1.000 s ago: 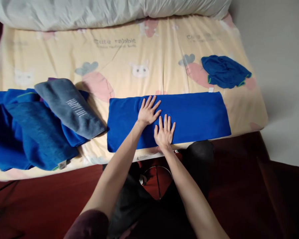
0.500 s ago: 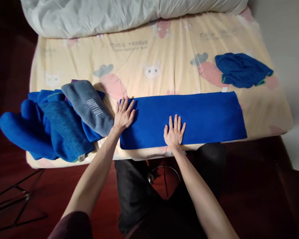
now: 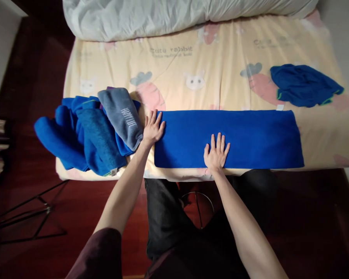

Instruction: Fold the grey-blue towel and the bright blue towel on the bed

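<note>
A blue towel, folded into a long flat rectangle, lies along the front edge of the bed. My left hand rests at its left end, fingers spread, partly on the sheet. Palm down on the cloth, my right hand lies near the towel's front edge with its fingers apart. Just left of my left hand is a grey folded towel lettered "HAPPY LIFE". It lies on a heap of blue towels, whose separate pieces are hard to make out.
A crumpled dark blue cloth with green edging lies at the right on the yellow patterned sheet. A white quilt is bunched along the back. On the floor at the left stands a black metal frame.
The view has shifted left, so everything appears further right. Both hands keep almost the same places on the blue towel, which looks unchanged.
</note>
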Demonstrator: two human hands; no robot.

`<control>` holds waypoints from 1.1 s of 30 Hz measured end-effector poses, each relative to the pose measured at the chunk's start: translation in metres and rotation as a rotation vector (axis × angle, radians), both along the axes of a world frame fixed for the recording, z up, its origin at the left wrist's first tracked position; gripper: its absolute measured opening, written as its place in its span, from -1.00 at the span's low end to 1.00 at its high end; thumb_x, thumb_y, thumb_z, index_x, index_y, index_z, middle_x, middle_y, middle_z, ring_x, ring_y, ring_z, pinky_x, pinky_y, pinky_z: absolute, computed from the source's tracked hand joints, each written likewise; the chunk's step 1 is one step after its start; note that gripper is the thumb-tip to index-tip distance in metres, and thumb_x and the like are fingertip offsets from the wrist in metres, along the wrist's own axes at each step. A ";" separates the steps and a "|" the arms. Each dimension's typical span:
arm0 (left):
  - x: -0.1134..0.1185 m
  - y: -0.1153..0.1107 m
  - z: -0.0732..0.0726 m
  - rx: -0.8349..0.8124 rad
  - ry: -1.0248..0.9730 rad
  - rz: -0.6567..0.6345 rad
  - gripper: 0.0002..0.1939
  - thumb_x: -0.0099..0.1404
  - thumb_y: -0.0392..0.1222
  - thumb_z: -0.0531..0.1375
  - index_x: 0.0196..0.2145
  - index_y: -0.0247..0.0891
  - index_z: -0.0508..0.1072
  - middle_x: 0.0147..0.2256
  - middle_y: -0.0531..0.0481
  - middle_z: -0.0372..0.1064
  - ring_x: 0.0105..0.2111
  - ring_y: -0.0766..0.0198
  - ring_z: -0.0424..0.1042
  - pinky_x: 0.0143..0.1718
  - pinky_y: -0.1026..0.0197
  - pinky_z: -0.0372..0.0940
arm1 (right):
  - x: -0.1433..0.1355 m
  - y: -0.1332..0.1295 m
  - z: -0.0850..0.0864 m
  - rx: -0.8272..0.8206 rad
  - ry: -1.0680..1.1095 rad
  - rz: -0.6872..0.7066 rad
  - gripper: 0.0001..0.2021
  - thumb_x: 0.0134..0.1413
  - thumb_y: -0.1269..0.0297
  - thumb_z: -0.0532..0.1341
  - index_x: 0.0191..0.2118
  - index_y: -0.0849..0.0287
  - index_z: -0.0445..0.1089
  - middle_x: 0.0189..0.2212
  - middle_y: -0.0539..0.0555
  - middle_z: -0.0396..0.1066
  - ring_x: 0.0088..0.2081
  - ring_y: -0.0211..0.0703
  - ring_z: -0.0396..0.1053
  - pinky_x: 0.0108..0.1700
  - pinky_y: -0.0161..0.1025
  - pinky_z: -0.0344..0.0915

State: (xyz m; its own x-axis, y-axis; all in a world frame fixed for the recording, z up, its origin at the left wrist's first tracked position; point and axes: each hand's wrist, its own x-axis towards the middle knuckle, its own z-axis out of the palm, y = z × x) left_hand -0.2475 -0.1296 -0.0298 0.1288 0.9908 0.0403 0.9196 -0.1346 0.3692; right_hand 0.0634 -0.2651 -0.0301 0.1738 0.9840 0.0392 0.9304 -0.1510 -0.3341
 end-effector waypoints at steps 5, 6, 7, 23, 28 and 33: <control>0.025 -0.072 0.009 0.070 0.028 -0.165 -0.30 0.63 0.09 -0.07 0.55 -0.32 0.14 0.60 -0.24 -0.23 0.62 -0.07 -0.32 0.59 -0.29 -0.29 | 0.000 0.001 -0.002 0.001 0.004 0.015 -0.36 0.53 0.16 -0.06 0.59 0.21 0.08 0.62 0.26 -0.14 0.63 0.19 -0.23 0.58 0.41 -0.29; 0.029 -0.089 0.007 0.055 0.033 -0.220 -0.31 0.63 0.09 -0.07 0.55 -0.30 0.15 0.60 -0.22 -0.20 0.61 -0.06 -0.29 0.59 -0.27 -0.26 | 0.000 0.001 -0.003 0.006 0.006 0.014 -0.36 0.53 0.16 -0.06 0.59 0.22 0.08 0.62 0.26 -0.15 0.63 0.20 -0.23 0.57 0.42 -0.29; 0.030 -0.105 0.005 0.039 0.035 -0.245 -0.32 0.63 0.08 -0.07 0.55 -0.29 0.16 0.59 -0.22 -0.17 0.61 -0.05 -0.25 0.60 -0.25 -0.23 | 0.000 0.001 -0.003 0.014 0.013 0.011 -0.36 0.53 0.15 -0.06 0.59 0.22 0.09 0.62 0.27 -0.14 0.63 0.20 -0.23 0.57 0.43 -0.29; 0.070 -0.024 0.018 0.025 0.019 -0.032 -0.26 0.59 0.16 -0.01 0.54 -0.29 0.18 0.59 -0.25 -0.14 0.60 -0.27 -0.28 0.55 -0.46 -0.23 | 0.002 -0.005 0.000 0.023 0.073 0.015 -0.39 0.57 0.12 -0.06 0.58 0.22 0.11 0.61 0.26 -0.13 0.63 0.19 -0.22 0.59 0.37 -0.30; 0.070 -0.014 -0.009 0.051 -0.009 0.054 -0.26 0.57 0.15 0.00 0.55 -0.26 0.18 0.59 -0.19 -0.13 0.61 -0.22 -0.29 0.58 -0.39 -0.33 | 0.003 -0.001 0.012 -0.036 0.103 0.062 -0.39 0.55 0.13 0.03 0.56 0.23 0.16 0.62 0.26 -0.17 0.63 0.22 -0.22 0.60 0.37 -0.32; 0.068 -0.017 -0.005 0.023 -0.023 0.066 -0.24 0.55 0.15 0.02 0.55 -0.25 0.18 0.60 -0.15 -0.15 0.61 -0.20 -0.30 0.59 -0.33 -0.38 | 0.000 0.057 0.031 -0.035 0.187 0.385 -0.41 0.57 0.14 0.04 0.58 0.11 0.12 0.62 0.13 -0.16 0.63 0.05 -0.19 0.63 0.23 -0.24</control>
State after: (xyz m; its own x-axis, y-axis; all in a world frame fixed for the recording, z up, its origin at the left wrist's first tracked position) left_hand -0.1790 -0.1462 -0.0350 0.0621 0.9959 0.0654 0.9180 -0.0827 0.3878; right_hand 0.0637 -0.2084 0.0014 -0.2053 0.9787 0.0077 0.8450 0.1812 -0.5031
